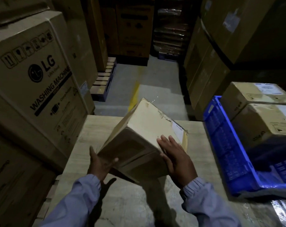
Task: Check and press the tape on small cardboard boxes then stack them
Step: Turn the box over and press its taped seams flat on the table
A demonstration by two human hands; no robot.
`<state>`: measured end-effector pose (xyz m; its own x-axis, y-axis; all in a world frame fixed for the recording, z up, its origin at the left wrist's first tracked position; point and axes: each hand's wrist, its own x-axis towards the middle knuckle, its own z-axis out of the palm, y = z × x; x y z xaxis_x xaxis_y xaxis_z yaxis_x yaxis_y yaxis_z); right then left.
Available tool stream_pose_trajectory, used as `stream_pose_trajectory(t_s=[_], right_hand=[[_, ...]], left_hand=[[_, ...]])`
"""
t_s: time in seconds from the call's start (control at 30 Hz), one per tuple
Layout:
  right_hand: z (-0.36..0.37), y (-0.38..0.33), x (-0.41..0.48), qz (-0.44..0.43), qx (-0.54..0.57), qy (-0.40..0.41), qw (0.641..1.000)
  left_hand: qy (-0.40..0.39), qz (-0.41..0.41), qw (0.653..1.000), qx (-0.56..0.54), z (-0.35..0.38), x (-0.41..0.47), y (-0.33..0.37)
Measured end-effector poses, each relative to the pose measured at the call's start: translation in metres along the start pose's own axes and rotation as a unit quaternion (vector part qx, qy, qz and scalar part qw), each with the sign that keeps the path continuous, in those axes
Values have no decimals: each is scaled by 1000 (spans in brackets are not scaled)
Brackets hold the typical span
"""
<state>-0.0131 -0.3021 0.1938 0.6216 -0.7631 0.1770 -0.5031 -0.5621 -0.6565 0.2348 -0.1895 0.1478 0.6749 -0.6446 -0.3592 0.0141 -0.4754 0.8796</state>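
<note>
Hold the small cardboard box (pixel 144 128) tilted at the lower centre of the frame, apparently lifted clear of the wooden table (pixel 93 128), with the far corner raised toward the aisle. Support from beneath with the left hand (pixel 100 163) at the box's lower left corner: thumb laid across the shaded near face, remaining fingers hidden under the box, so judged to be clamped on that corner. Lay the right hand (pixel 176 159) over the near right edge, with fingers straight and slightly apart on the pale top face and the thumb down on the near face. Inspect the wrinkled tape (pixel 163 116) along the upper right part of the top face, ahead of the right fingertips and not touched by them. Note the white label (pixel 178 130) just beyond those fingertips, toward the right edge. To press well, lower the box flat onto the table first to prevent slipping, then slide the right palm forward along the tape with firm, even pressure, dwelling on any lifted or creased spot. Keep the left hand braced against the opposite side during pressing. Turn the box to check the remaining seams, not visible here. Stack only afterwards, probably with the similar cartons (pixel 247 95) beside the blue crate (pixel 221 136) at the right of the frame.
</note>
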Motion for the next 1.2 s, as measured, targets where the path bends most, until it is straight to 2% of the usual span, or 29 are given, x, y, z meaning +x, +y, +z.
stream_pose_trajectory(t_s=[0.1, 0.23, 0.33, 0.4, 0.53, 0.63, 0.73, 0.8, 0.87, 1.03, 1.13, 1.2], right_hand=[[-3, 3, -4, 19, 16, 12, 1000], [0, 24, -11, 117, -36, 31, 992], [1, 35, -14, 221, 60, 64, 971], [4, 38, -16, 241, 158, 85, 954], [10, 35, -20, 228, 221, 91, 944], [15, 34, -22, 221, 233, 92, 942], [18, 31, -23, 206, 234, 74, 947], [20, 30, -24, 196, 224, 70, 952], [21, 29, -26, 196, 218, 68, 954], [17, 23, -27, 186, 216, 59, 957], [11, 17, -27, 177, 220, 66, 957], [4, 12, -26, 168, 216, 74, 959]], left_hand=[[1, 69, 995, 71, -18, 10, -1], [-97, 86, 988, 78, -22, 5, 7], [-103, 108, 983, 110, -19, 5, -1], [-98, 105, 981, 128, -18, 8, -13], [-88, 81, 989, 91, -15, 12, -37], [-120, 44, 989, 79, -10, 6, -42], [-100, 15, 994, 53, -1, 9, -64], [-66, -15, 998, -18, 3, 12, -73], [-48, -71, 984, -156, -2, 3, -44], [-63, -80, 958, -266, -1, -16, 9], [-75, -45, 959, -269, 0, -19, 18], [-78, -49, 964, -251, 3, -18, 23]])
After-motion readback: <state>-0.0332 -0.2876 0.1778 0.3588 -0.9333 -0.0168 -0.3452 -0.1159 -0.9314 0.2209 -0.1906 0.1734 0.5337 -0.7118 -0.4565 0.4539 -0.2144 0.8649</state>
